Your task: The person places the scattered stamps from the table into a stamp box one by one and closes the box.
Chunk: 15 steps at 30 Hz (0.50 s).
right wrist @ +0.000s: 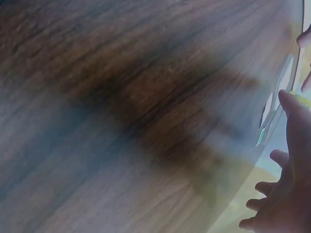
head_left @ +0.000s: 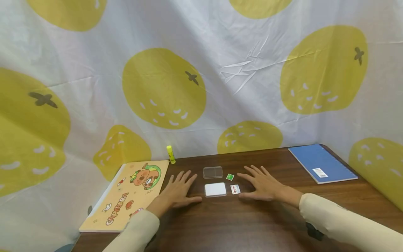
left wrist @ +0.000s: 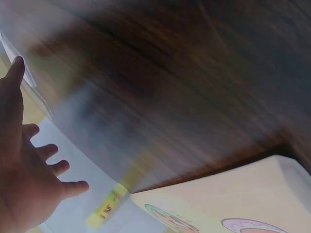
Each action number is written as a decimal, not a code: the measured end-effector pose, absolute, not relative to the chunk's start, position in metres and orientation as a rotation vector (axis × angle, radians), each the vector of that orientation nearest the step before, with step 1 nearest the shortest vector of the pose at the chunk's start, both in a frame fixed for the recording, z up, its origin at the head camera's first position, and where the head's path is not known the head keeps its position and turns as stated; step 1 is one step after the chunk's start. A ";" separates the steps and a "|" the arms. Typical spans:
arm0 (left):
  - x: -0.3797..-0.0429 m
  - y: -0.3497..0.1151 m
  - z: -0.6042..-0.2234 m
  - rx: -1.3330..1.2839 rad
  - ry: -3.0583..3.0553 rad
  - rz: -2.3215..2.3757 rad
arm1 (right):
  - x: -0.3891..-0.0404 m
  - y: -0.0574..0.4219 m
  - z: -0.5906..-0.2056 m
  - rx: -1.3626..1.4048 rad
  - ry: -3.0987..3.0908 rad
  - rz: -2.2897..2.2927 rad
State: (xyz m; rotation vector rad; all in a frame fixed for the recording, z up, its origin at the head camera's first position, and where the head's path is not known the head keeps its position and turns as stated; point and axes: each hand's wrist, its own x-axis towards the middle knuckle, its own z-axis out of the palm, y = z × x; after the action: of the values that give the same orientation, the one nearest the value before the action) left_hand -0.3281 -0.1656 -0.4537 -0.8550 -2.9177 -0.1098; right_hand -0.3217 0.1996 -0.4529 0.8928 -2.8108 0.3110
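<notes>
My left hand [head_left: 178,189] is spread with straight fingers left of a shallow clear plastic case [head_left: 205,194] with a white slab inside [head_left: 215,189]. Behind that case lies a second clear plastic piece [head_left: 208,172], perhaps its lid. Mirroring the left, my right hand [head_left: 262,184] is spread too, its fingertips close to a small green square [head_left: 230,177] and a white square printed in red and blue [head_left: 235,189]. Neither hand holds anything. In the left wrist view the left hand [left wrist: 29,179] shows spread fingers; the right wrist view shows the right hand [right wrist: 284,194] likewise.
A yellow glue stick [head_left: 170,154] stands upright at the table's back edge. On the left lies a cream capybara notebook [head_left: 138,192]; on the right, a blue spiral notebook [head_left: 318,159]. Behind the brown wooden table [head_left: 217,224] hangs a fruit-patterned curtain [head_left: 236,105].
</notes>
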 end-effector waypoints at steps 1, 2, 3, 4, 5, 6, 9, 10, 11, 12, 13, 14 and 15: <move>-0.328 -0.164 -0.453 -0.858 -2.923 -0.115 | -0.322 0.199 -0.453 0.898 -2.808 0.314; -0.328 -0.163 -0.452 -0.860 -2.932 -0.115 | -0.322 0.198 -0.453 0.908 -2.805 0.317; -0.327 -0.162 -0.452 -0.865 -2.939 -0.126 | -0.322 0.196 -0.453 0.916 -2.801 0.324; -0.327 -0.160 -0.451 -0.868 -2.948 -0.126 | -0.322 0.195 -0.453 0.926 -2.799 0.332; -0.326 -0.159 -0.450 -0.870 -2.958 -0.126 | -0.322 0.194 -0.453 0.933 -2.798 0.339; -0.326 -0.157 -0.449 -0.874 -2.964 -0.123 | -0.322 0.193 -0.454 0.940 -2.798 0.346; -0.326 -0.153 -0.448 -0.898 -2.962 -0.137 | -0.322 0.190 -0.454 0.962 -2.784 0.362; -0.327 -0.151 -0.448 -0.908 -2.958 -0.139 | -0.322 0.189 -0.454 0.968 -2.779 0.367; -0.327 -0.150 -0.448 -0.917 -2.955 -0.142 | -0.322 0.188 -0.454 0.974 -2.774 0.371; -0.327 -0.149 -0.448 -0.928 -2.950 -0.141 | -0.323 0.187 -0.455 0.980 -2.767 0.370; -0.328 -0.148 -0.448 -0.938 -2.946 -0.144 | -0.323 0.186 -0.455 0.986 -2.765 0.377; -0.328 -0.148 -0.448 -0.945 -2.946 -0.146 | -0.323 0.185 -0.454 0.990 -2.767 0.383; -0.328 -0.147 -0.449 -0.952 -2.945 -0.147 | -0.323 0.184 -0.455 0.996 -2.768 0.389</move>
State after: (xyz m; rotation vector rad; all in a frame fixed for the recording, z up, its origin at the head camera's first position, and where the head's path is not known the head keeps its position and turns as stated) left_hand -0.3283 -0.1469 -0.4487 -0.9521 -2.9455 -0.1466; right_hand -0.3227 0.1838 -0.4547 0.9959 -2.7675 0.3888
